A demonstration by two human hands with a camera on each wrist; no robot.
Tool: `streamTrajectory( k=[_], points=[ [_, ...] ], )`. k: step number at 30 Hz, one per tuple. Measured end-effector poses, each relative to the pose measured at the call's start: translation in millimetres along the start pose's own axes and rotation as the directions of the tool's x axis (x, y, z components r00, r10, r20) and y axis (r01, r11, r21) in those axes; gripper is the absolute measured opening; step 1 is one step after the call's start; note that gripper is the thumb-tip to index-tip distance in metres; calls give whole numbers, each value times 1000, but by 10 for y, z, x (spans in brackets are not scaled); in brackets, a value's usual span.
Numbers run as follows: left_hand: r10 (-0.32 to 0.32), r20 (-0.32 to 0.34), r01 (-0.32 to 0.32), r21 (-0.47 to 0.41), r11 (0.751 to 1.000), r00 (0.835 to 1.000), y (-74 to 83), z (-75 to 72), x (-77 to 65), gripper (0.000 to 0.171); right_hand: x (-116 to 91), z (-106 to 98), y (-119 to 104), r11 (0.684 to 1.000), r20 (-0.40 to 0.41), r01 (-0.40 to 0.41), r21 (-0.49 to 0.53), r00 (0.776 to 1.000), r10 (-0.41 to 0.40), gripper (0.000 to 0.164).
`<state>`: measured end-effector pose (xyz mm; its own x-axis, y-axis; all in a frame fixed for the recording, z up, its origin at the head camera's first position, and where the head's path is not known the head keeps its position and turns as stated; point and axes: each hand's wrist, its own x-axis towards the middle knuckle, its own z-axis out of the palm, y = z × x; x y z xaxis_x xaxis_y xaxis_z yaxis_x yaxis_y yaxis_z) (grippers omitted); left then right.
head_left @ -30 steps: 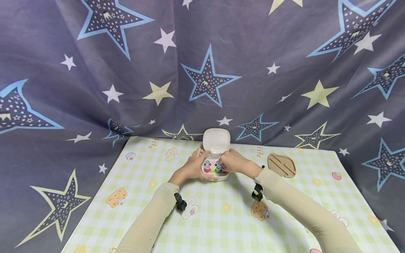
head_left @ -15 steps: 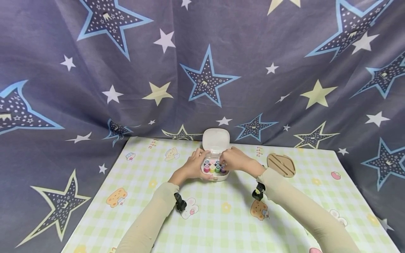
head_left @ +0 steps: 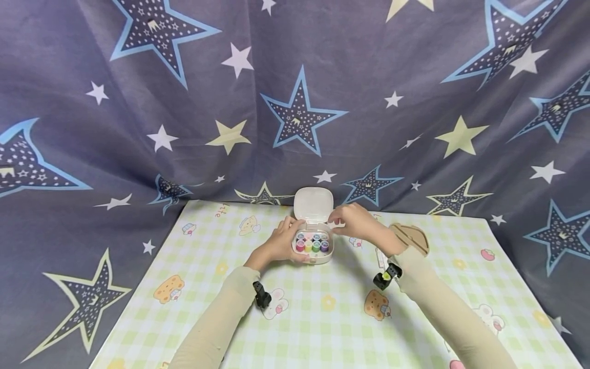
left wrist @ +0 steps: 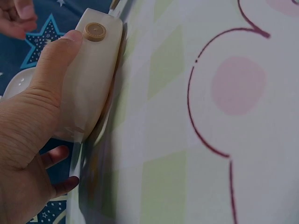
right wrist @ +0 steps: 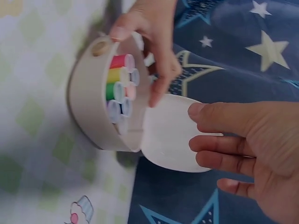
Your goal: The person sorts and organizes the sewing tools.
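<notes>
Your right hand (head_left: 355, 223) has come up out of the white box (head_left: 318, 260) and moved right and far, near the lid (head_left: 313, 204). The purple roll (head_left: 324, 247) now shows better. Your wrist (head_left: 392, 244) now hides some of the brown board (head_left: 415, 237).

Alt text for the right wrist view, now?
The left hand grips an open white case of small multicolored cylinders, its lid folded back. The right hand, nothing visible in it, hangs near the lid, fingers slightly bent. Around them: checked tablecloth, dark star-print curtain.
</notes>
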<state>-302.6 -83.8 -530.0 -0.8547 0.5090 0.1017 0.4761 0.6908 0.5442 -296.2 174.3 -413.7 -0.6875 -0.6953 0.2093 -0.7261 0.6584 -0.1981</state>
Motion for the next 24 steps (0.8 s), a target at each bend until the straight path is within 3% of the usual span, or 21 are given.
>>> streamTrajectory(
  k=[7,13,20,24],
  points=[
    [8,-1,-8,-10,1000,1000,0,17,16,114,-209,-189,138,992,-146,-71,105,986,86,19],
    [22,-16,-22,-14,1000,1000,12,21,9,114,-457,-307,330,968,-236,-190,162,945,225,20],
    [8,-9,-8,-19,1000,1000,7,2,15,114,-778,-323,597,922,-256,-336,193,890,378,21],
    [14,-11,-14,-18,1000,1000,-20,19,34,116,-951,-282,771,909,-271,-379,174,869,414,22]
  ],
)
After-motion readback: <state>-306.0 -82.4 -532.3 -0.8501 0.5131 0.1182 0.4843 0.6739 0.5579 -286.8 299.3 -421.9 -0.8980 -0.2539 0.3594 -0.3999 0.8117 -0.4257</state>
